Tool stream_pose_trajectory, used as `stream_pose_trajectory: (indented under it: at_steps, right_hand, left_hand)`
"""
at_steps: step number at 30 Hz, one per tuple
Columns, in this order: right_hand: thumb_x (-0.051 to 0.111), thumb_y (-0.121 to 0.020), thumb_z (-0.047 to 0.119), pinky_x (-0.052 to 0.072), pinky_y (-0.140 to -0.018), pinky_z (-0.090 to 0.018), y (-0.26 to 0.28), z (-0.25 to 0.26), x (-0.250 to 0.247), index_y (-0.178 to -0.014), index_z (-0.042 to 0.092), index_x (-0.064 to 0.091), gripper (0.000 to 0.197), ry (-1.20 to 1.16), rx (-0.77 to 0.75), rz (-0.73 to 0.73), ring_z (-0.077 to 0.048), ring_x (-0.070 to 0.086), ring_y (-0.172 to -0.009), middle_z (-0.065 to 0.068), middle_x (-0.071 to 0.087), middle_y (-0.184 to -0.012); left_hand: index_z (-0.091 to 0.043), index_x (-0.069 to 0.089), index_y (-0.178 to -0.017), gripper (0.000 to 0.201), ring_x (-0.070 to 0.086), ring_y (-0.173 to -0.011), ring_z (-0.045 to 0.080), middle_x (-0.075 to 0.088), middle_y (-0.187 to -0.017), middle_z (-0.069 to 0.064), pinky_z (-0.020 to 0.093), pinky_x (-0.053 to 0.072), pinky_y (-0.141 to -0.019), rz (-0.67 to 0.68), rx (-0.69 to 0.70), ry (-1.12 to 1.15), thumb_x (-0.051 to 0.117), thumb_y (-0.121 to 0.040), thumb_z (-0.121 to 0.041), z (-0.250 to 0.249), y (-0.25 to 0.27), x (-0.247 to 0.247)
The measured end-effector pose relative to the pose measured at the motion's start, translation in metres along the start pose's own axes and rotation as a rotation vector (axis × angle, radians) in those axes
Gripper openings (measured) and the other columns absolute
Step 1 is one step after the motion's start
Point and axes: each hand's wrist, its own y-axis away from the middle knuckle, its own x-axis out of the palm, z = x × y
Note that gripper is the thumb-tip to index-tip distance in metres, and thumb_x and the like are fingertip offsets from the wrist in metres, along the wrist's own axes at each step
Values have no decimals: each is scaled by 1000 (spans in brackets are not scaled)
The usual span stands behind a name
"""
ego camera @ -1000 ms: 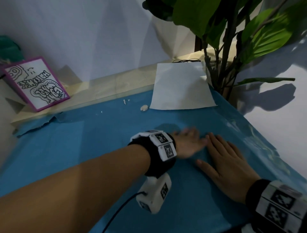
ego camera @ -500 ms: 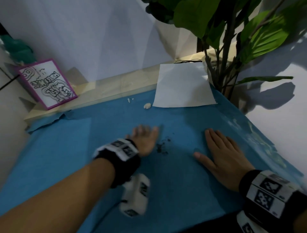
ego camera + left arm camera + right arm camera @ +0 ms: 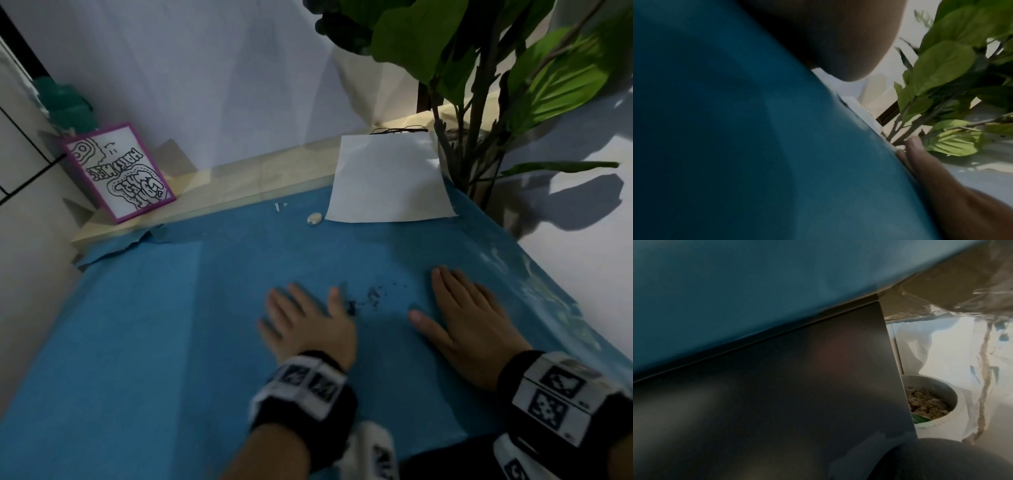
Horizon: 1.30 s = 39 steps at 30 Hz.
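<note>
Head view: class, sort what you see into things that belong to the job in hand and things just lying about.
In the job: left hand, right hand, dark crumbs, blue sheet.
Lying about: white paper, framed drawing, plant, pale lump.

Crumbs [image 3: 373, 295] on cloth [image 3: 171, 342]; paper [image 3: 387, 178] bhd, plant [image 3: 428, 44] rt.

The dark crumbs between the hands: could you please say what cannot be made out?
dark crumbs: head view, too small and dim to identify.
left hand: head view, motion blur smears its fingers.
right hand: its fingers fall outside the right wrist view.
white lump: head view, too small to name.
</note>
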Motion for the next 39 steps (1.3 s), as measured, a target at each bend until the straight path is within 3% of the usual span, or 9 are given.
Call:
stream_pose_trajectory:
  at_steps: [6, 9, 13, 19, 22, 25, 30, 36, 39]
  right_hand:
    - [-35, -53, 76, -5, -109, -16, 3, -2, -12, -146, 18, -13, 112, -261, 26, -22, -13, -2, -146, -3, -5, -159]
    - [16, -89, 52, 1, -103, -9, 10, -11, -26, -148, 18, 24, 69, -706, 181, -153, -7, 14, -143, 6, 20, -155]
    - [25, -97, 40, 2, -104, -11, 14, -30, -18, -145, 13, 32, 56, -580, 249, -186, -12, 13, -144, 0, 22, -155]
    - [25, -99, 35, 4, -112, -19, 15, -29, -16, -145, 16, 33, 50, -520, 207, -187, -14, 16, -144, -1, 21, -156]
    - [25, -100, 37, 6, -105, -12, 17, -32, -19, -145, 18, 32, 50, -597, 256, -165, -12, 18, -143, 1, 22, -155]
    - [22, -98, 42, 9, -96, -6, 19, -34, -20, -145, 19, 35, 54, -689, 299, -191, -12, 22, -142, 4, 26, -154]
    - [19, -98, 43, 8, -99, -9, 19, -32, -17, -144, 17, 37, 56, -700, 286, -215, -11, 22, -142, 4, 26, -154]
    - [23, -99, 41, 12, -104, -13, 19, -31, -20, -145, 17, 34, 53, -683, 282, -212, -14, 23, -142, 1, 26, -154]
    - [23, -98, 43, 12, -106, -14, 20, -32, -20, -145, 19, 35, 54, -699, 285, -206, -15, 24, -141, 1, 27, -154]
  left_hand:
    - [-11, 5, -153, 58, -5, -147, 24, -4, -160, 10, 45, 7, -116, 35, 433, 72, -2, -99, -32, -68, -2, 22]
    - [-11, 9, -153, 58, -2, -147, 24, 0, -160, 10, 44, 7, -116, -184, 207, 85, 7, -101, -38, -29, -8, 1]
    - [-10, 0, -153, 68, -11, -147, 24, -8, -160, 12, 42, -5, -117, -79, -104, 73, 12, -100, -51, 3, -5, -5]
    - [-8, -9, -151, 68, -16, -146, 21, -14, -159, 9, 39, -11, -116, 79, 304, 69, 7, -100, -50, -85, 10, 38]
    - [-4, 19, -149, 55, 12, -145, 25, 15, -157, 16, 32, 12, -116, 71, 505, 351, 20, -104, -35, -93, 12, 38]
    - [-6, 40, -136, 48, 32, -133, 32, 38, -143, 19, 38, 29, -109, -231, 307, 393, 24, -100, -32, -50, 1, 23]
    - [-8, -4, -152, 69, -15, -146, 23, -11, -159, 12, 42, -7, -117, -42, -28, 82, 9, -99, -51, -28, 5, 16]
    - [-11, -1, -153, 67, -10, -147, 22, -8, -160, 9, 39, -7, -118, 117, 388, 119, 9, -100, -50, -99, 7, 42]
    - [-1, 38, -142, 49, 33, -139, 27, 32, -151, 18, 34, 29, -112, -138, 627, 386, 24, -104, -28, -80, 7, 25]
